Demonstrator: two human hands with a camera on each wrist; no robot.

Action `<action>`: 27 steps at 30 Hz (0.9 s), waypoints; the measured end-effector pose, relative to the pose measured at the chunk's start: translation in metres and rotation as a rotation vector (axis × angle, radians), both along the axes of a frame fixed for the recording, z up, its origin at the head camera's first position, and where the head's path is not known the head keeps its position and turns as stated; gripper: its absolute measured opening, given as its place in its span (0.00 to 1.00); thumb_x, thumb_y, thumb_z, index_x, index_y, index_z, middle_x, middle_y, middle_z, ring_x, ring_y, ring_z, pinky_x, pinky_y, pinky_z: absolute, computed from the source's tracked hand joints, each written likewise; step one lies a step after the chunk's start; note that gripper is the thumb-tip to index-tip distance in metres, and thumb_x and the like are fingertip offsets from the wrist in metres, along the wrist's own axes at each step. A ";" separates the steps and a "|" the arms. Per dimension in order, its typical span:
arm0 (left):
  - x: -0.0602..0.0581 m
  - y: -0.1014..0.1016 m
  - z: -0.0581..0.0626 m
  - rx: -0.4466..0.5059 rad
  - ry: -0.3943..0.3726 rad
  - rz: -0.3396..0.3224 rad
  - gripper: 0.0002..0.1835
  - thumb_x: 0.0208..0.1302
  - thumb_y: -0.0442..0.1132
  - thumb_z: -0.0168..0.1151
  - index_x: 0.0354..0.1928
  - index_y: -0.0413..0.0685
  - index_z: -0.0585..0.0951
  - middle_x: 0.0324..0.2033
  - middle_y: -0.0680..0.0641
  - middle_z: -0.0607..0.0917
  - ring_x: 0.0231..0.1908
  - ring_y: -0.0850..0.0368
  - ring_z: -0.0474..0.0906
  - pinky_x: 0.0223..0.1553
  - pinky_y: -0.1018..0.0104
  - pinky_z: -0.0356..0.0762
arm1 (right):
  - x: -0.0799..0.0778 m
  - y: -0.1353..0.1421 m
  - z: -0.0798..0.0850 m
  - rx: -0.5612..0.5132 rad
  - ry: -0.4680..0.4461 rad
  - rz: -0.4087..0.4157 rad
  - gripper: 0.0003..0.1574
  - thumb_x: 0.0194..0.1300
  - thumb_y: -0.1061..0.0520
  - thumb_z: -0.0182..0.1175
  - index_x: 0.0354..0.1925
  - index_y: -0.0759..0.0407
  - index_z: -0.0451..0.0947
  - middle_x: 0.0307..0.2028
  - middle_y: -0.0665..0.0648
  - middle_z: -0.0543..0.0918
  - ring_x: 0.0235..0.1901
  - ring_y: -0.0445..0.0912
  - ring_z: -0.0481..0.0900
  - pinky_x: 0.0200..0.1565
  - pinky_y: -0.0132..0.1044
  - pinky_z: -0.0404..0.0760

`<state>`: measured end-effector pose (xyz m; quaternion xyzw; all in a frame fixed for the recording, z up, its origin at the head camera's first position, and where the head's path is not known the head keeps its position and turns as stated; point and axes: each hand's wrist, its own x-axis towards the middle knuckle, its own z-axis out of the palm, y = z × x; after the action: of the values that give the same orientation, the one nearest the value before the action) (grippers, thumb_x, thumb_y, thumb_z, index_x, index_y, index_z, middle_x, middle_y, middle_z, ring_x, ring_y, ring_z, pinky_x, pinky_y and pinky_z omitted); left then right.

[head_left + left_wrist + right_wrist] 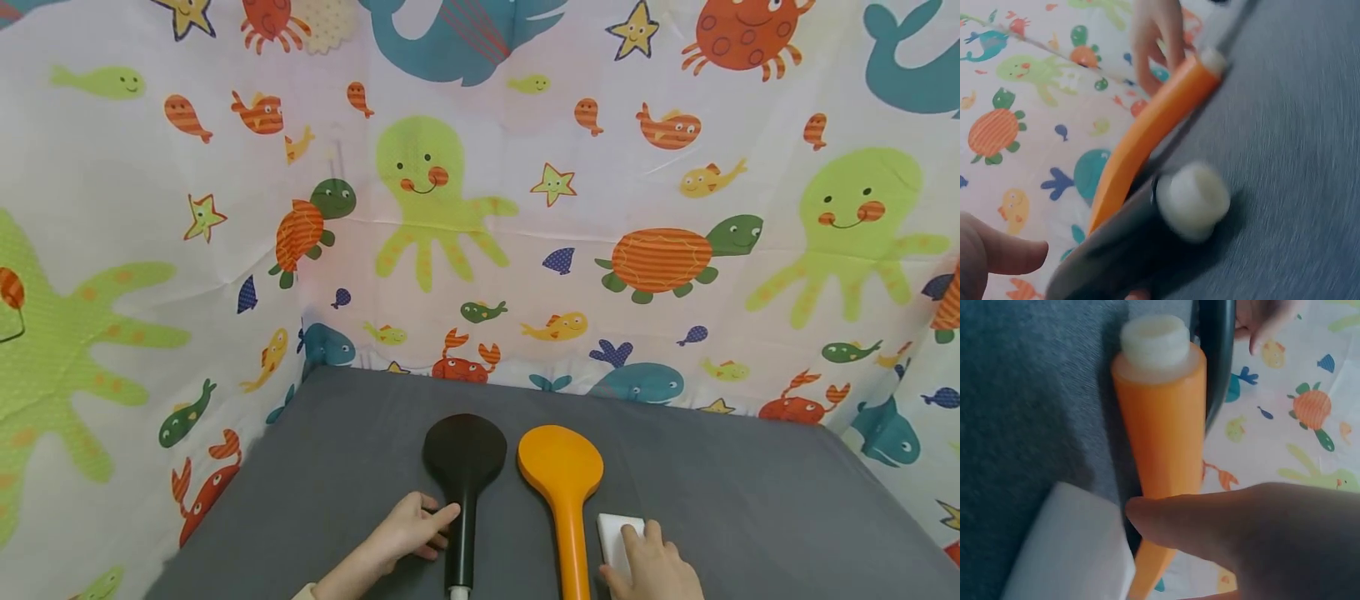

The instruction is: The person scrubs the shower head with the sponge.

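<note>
Black paddle [466,483]: where does it lie in the head view?

On a grey tabletop [360,450], left of an orange paddle [564,492]. Its handle [462,550] is just right of the left hand [416,527], the nearer of the two. The long axis runs away from the person, head at the far end. It looks smooth and dark, a flat disc narrowing to a slim rod.

And the fingers?

On the left, the thumb is straight, its tip over the handle, with the other fingers loosely bent beside it; no firm hold shows. The right hand [660,571] lies over a white block [611,529]; whether it grips, I cannot tell.

What does the left wrist view add?

A gap between the left thumb and the glossy handle, which ends in a milky white stub [1200,200]. Beyond it is the orange paddle, with the right hand blurred behind.

And the right wrist view?

One straight digit of the right hand points toward the white block, its tip just beside a corner. The orange paddle fills the centre; the black paddle shows as a dark strip behind.
</note>
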<state>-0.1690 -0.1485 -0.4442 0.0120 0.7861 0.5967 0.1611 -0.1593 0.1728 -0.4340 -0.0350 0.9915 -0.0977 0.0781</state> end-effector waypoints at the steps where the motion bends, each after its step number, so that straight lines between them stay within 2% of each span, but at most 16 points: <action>1: -0.001 0.001 -0.001 0.024 -0.029 -0.005 0.36 0.64 0.47 0.58 0.51 0.12 0.62 0.31 0.40 0.83 0.31 0.49 0.82 0.29 0.60 0.81 | 0.000 0.000 -0.002 -0.005 0.000 -0.004 0.39 0.48 0.35 0.67 0.44 0.65 0.73 0.33 0.64 0.69 0.24 0.52 0.69 0.23 0.48 0.75; 4: -0.003 0.003 -0.005 0.061 -0.081 -0.027 0.35 0.63 0.45 0.60 0.51 0.12 0.64 0.36 0.35 0.83 0.34 0.46 0.82 0.33 0.59 0.81 | 0.001 -0.001 -0.006 -0.012 0.014 -0.006 0.37 0.47 0.36 0.67 0.41 0.64 0.73 0.30 0.62 0.67 0.22 0.51 0.68 0.21 0.46 0.74; 9: -0.005 0.004 -0.008 0.065 -0.067 -0.042 0.36 0.58 0.45 0.64 0.49 0.11 0.66 0.39 0.32 0.82 0.33 0.49 0.82 0.35 0.57 0.81 | 0.002 -0.001 -0.010 -0.015 0.043 0.016 0.36 0.47 0.37 0.68 0.41 0.63 0.71 0.33 0.63 0.66 0.23 0.52 0.69 0.21 0.48 0.73; 11: -0.005 0.005 -0.008 0.068 -0.053 -0.043 0.36 0.58 0.45 0.65 0.49 0.11 0.67 0.37 0.35 0.83 0.31 0.51 0.82 0.34 0.57 0.81 | 0.002 -0.001 -0.011 -0.014 0.049 0.022 0.35 0.46 0.38 0.69 0.41 0.63 0.71 0.33 0.64 0.67 0.23 0.53 0.69 0.20 0.48 0.73; 14: -0.006 0.007 -0.009 0.096 -0.041 -0.048 0.28 0.59 0.42 0.64 0.45 0.17 0.73 0.31 0.42 0.84 0.28 0.55 0.82 0.34 0.58 0.81 | 0.001 -0.002 -0.012 0.002 0.048 0.019 0.35 0.47 0.39 0.69 0.42 0.63 0.71 0.34 0.65 0.67 0.24 0.53 0.68 0.20 0.48 0.73; 18: -0.007 0.008 -0.008 0.226 -0.063 -0.053 0.16 0.60 0.39 0.62 0.40 0.28 0.77 0.28 0.47 0.84 0.29 0.56 0.82 0.36 0.59 0.81 | 0.000 -0.004 -0.013 0.023 0.029 0.008 0.33 0.48 0.41 0.69 0.42 0.63 0.70 0.34 0.65 0.66 0.24 0.53 0.68 0.21 0.47 0.74; 23: -0.009 0.007 -0.005 0.453 -0.150 -0.065 0.15 0.64 0.35 0.57 0.46 0.28 0.71 0.41 0.39 0.81 0.40 0.47 0.82 0.44 0.55 0.78 | 0.001 -0.002 -0.001 -0.008 0.036 0.019 0.28 0.50 0.46 0.67 0.42 0.64 0.70 0.35 0.65 0.67 0.25 0.53 0.67 0.22 0.47 0.73; 25: -0.010 0.007 -0.003 0.506 -0.157 -0.076 0.17 0.66 0.35 0.55 0.49 0.26 0.69 0.46 0.36 0.79 0.44 0.46 0.81 0.47 0.54 0.77 | 0.003 -0.001 0.011 -0.031 0.096 0.029 0.28 0.51 0.48 0.65 0.44 0.64 0.71 0.37 0.65 0.68 0.26 0.53 0.67 0.22 0.46 0.72; 27: -0.010 0.009 0.001 0.531 -0.127 -0.088 0.18 0.66 0.35 0.55 0.50 0.27 0.68 0.46 0.36 0.79 0.44 0.47 0.81 0.47 0.55 0.77 | 0.004 -0.002 0.024 -0.063 0.231 0.052 0.27 0.51 0.50 0.65 0.47 0.63 0.73 0.40 0.65 0.69 0.27 0.52 0.68 0.21 0.44 0.72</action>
<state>-0.1786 -0.1396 -0.4434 0.0504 0.5892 0.7737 0.2272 -0.1551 0.1707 -0.4096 -0.0743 0.9891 -0.1220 -0.0351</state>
